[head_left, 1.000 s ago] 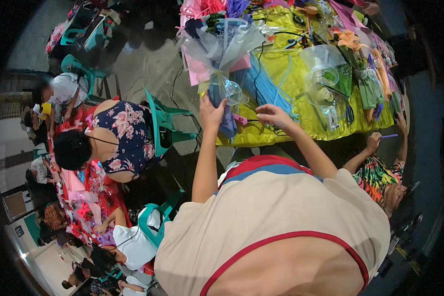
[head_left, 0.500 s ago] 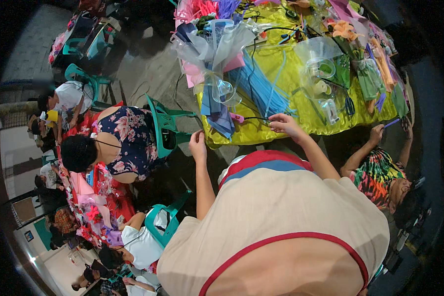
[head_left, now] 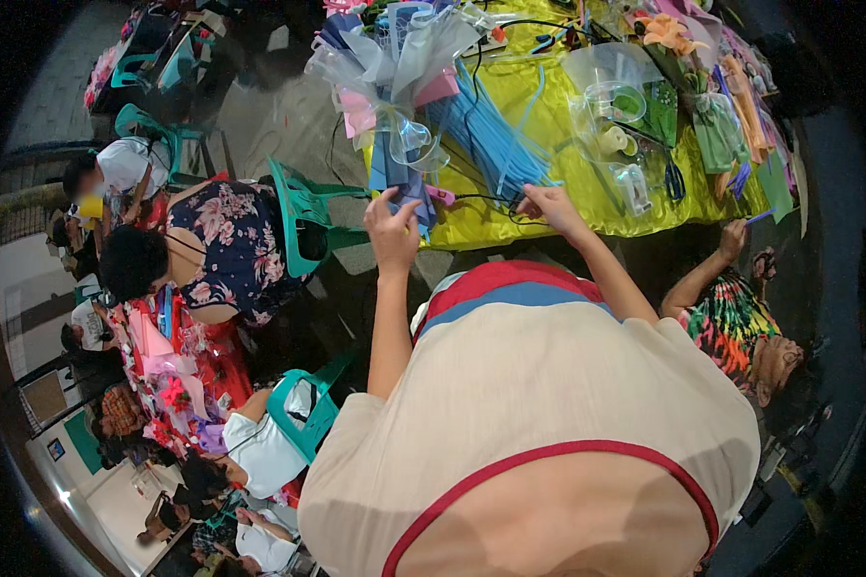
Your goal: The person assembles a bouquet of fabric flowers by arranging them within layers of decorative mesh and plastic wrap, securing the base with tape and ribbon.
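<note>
I stand at a table covered in yellow cloth (head_left: 548, 125). A bouquet (head_left: 404, 144) wrapped in clear film and blue paper lies over the table's near left corner. My left hand (head_left: 393, 233) is raised to the bouquet's lower end with fingers curled against it; I cannot see whether it grips. My right hand (head_left: 548, 204) rests at the table's near edge, fingers pinched on a thin black cable (head_left: 481, 200). A fan of light blue paper strips (head_left: 491, 135) lies just beyond that hand.
Clear plastic wrap, tape rolls (head_left: 611, 139), scissors (head_left: 674, 178) and wrapped flowers (head_left: 664, 38) crowd the table. A person in a bright patterned top (head_left: 731, 322) sits at my right. Teal plastic chairs (head_left: 303, 216) and several seated people (head_left: 221, 250) fill the left.
My left hand let go of the bouquet's stem, dropped, and has now risen back to its lower end. My right hand stayed at the table edge. The view shifted closer to the table.
</note>
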Demonstrator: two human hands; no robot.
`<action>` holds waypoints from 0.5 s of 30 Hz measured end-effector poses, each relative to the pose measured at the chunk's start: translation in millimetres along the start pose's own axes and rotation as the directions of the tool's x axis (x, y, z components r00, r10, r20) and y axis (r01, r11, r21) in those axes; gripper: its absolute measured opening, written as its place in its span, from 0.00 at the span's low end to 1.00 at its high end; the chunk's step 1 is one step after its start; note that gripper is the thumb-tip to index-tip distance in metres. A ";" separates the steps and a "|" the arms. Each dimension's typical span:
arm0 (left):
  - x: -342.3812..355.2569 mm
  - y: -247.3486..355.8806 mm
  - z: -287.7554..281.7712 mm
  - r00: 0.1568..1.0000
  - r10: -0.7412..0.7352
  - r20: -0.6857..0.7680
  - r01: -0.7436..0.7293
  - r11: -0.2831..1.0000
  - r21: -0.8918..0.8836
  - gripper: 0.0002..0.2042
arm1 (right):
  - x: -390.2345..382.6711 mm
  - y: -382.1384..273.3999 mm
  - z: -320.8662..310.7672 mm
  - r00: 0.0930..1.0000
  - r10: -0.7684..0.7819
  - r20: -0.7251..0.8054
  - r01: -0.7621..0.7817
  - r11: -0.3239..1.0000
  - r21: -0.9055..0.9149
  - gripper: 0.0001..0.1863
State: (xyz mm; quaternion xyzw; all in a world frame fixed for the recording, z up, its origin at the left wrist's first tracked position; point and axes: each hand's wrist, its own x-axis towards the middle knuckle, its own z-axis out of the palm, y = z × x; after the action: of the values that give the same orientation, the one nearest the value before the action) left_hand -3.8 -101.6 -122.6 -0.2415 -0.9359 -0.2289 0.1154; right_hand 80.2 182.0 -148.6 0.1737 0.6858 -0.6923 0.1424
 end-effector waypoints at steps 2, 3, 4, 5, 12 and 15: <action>8.7 18.0 3.9 0.988 0.123 0.097 -0.127 0.991 0.037 0.18 | -3.1 -12.0 9.6 0.998 -0.066 -0.013 0.066 0.998 -0.024 0.14; 10.5 19.9 6.7 0.988 0.119 0.098 -0.123 0.992 0.038 0.18 | -3.0 -18.1 17.0 0.991 -0.135 -0.025 0.134 0.990 -0.049 0.10; 12.5 21.6 10.6 0.982 0.117 0.146 -0.133 0.986 0.101 0.19 | 0.2 -19.5 22.5 0.990 -0.136 -0.026 0.134 0.990 -0.049 0.10; 13.4 22.9 14.5 0.975 0.113 0.193 -0.145 0.976 0.163 0.21 | 5.5 -18.2 27.2 0.949 -0.313 0.039 0.312 0.912 -0.266 0.09; 15.7 -0.4 28.8 0.987 0.073 0.146 -0.061 0.995 -0.084 0.19 | 52.7 -25.1 106.6 0.817 -0.544 0.192 0.479 0.454 -0.751 0.15; 23.3 2.6 19.5 0.990 0.061 0.125 -0.036 0.980 -0.193 0.17 | 71.9 -15.2 119.0 0.835 -0.532 0.140 0.351 0.319 -0.881 0.14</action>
State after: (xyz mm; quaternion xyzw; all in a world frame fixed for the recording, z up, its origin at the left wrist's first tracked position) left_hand -24.5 -80.9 -131.0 -0.2887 -0.9091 -0.2983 0.0360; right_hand 3.6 66.4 -166.4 -0.0598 0.9706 -0.2288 -0.0450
